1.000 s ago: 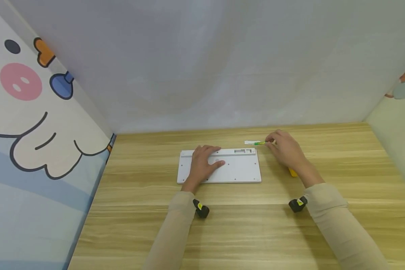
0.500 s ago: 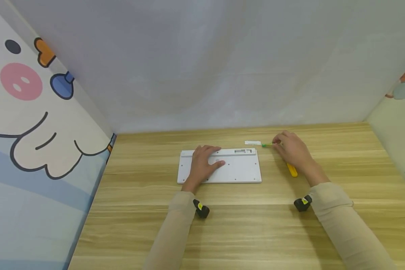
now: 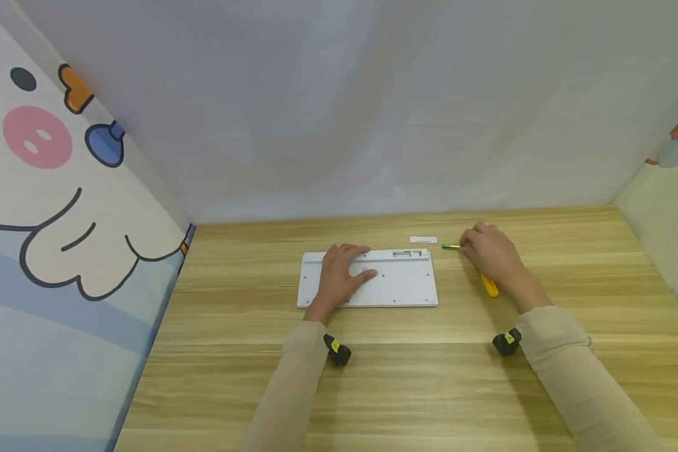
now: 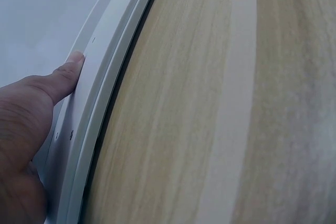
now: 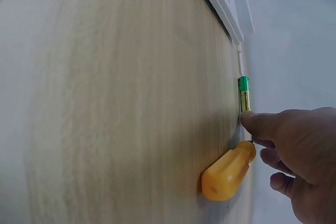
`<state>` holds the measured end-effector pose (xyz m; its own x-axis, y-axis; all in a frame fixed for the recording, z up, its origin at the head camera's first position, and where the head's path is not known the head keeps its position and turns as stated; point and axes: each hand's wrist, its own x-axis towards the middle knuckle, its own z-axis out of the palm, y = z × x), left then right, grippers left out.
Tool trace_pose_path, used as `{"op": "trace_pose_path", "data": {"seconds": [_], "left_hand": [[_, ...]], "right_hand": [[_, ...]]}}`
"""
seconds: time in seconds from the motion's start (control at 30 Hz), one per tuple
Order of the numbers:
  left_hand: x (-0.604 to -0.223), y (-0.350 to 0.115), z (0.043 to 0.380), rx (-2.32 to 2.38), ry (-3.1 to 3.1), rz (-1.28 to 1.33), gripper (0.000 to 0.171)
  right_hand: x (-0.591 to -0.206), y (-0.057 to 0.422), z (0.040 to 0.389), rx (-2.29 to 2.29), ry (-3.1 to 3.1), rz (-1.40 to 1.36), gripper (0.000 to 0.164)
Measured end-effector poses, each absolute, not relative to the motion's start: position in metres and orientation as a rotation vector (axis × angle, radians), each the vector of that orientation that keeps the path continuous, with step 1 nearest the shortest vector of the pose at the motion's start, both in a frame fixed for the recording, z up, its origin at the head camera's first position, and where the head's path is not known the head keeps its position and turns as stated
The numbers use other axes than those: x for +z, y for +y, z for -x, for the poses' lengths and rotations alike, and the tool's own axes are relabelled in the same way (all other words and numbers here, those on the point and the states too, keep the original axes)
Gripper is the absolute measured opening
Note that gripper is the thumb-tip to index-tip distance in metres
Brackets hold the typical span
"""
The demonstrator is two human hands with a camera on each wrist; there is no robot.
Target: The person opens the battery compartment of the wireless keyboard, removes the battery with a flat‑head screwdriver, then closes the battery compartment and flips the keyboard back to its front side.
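A white keyboard point(image 3: 403, 282) lies underside up, small screws dotting its back. Near the right end of its raised far strip, an uncovered battery compartment point(image 3: 408, 253) shows. My left hand point(image 3: 337, 276) rests on the keyboard's left half, thumb and fingers spread; in the left wrist view the thumb point(image 4: 65, 77) touches the white back. Beyond the keyboard's far right corner, my right hand point(image 3: 493, 254) pinches a green and gold battery point(image 5: 244, 92) by one end, low over or on the table. Its far fingertips are partly hidden. A thin white cover point(image 3: 423, 240) lies just left of the battery.
A yellow tool handle point(image 5: 226, 174), apparently a screwdriver's, lies beneath the right hand, its tip hidden. The wood-grain table point(image 3: 407, 389) ends at a pale wall point(image 3: 395, 125) behind. A cartoon-printed panel point(image 3: 51, 251) stands at the left.
My right hand has drawn the battery rightward and slightly nearer, away from the white cover. More of the yellow handle shows. The left hand and keyboard have stayed put.
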<state>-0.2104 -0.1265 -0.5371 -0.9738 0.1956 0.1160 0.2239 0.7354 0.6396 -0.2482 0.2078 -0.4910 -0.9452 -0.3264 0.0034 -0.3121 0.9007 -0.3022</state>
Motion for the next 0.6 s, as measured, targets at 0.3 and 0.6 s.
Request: {"op": "trace_pose_path", "data": {"seconds": [0.3, 0.6], "left_hand": [[-0.5362, -0.1270, 0.2085, -1.087, -2.876, 0.360, 0.056], [-0.5352, -0.1276, 0.2073, -1.090, -2.887, 0.360, 0.056]], "right_hand": [[-0.4916, 0.2058, 0.2454, -0.462, 3.010, 0.467, 0.020], [-0.4909, 0.2035, 0.2426, -0.503, 3.027, 0.476, 0.021]]}}
